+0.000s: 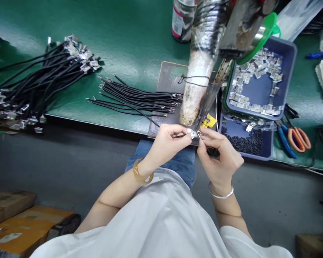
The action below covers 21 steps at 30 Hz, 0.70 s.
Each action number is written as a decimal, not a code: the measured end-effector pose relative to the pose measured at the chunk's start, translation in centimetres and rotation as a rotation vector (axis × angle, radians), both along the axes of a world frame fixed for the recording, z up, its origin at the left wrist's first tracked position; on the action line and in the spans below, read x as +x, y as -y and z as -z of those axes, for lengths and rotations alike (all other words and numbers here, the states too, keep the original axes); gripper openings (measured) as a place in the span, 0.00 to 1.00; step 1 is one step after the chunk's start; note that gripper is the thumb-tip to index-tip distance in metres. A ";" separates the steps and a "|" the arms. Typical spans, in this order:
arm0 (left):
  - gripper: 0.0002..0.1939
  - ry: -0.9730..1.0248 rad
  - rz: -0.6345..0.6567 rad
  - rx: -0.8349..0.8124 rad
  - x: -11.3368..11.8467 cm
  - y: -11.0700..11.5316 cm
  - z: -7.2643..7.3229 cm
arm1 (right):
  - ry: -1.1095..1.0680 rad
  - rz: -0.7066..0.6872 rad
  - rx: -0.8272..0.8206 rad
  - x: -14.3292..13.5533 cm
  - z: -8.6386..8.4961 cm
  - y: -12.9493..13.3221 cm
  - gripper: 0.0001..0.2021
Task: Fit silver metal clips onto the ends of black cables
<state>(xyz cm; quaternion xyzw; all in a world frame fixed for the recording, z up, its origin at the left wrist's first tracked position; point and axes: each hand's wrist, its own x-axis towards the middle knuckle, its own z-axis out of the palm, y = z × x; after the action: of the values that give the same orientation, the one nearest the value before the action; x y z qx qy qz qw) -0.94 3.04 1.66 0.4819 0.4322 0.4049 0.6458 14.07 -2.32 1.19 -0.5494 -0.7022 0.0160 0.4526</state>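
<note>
My left hand is closed on the end of a black cable, with a small silvery metal connector at its fingertips. Close by on the right, my right hand pinches a thin metallic piece at the connector; what exactly it holds is too small to tell. Both hands are at the front edge of a dark board, just below the tip of a plastic-wrapped tool arm. Loose black cables with stripped ends lie to the left, partly on the board.
Finished-looking cables with metal ends are piled at the far left. On the right stand a blue bin of metal shells and a lower bin of small black parts. Blue-handled pliers and orange-handled pliers lie beside them.
</note>
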 end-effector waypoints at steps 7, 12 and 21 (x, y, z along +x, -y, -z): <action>0.06 -0.033 -0.047 0.021 0.1 0.2 -0.4 | 0.001 -0.030 0.034 0.0 -0.2 -0.4 0.10; 0.06 -0.041 -0.054 0.032 -0.1 0.0 -0.7 | 0.005 -0.019 0.030 -0.2 -0.5 -0.3 0.10; 0.07 -0.065 0.018 0.045 -0.1 0.1 0.0 | 0.010 -0.002 0.003 0.1 -0.1 -0.1 0.08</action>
<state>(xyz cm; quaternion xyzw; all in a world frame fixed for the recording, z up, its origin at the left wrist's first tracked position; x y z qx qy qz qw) -1.06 2.96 1.63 0.5129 0.4393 0.3928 0.6243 14.20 -2.24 1.28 -0.5479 -0.7052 0.0126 0.4498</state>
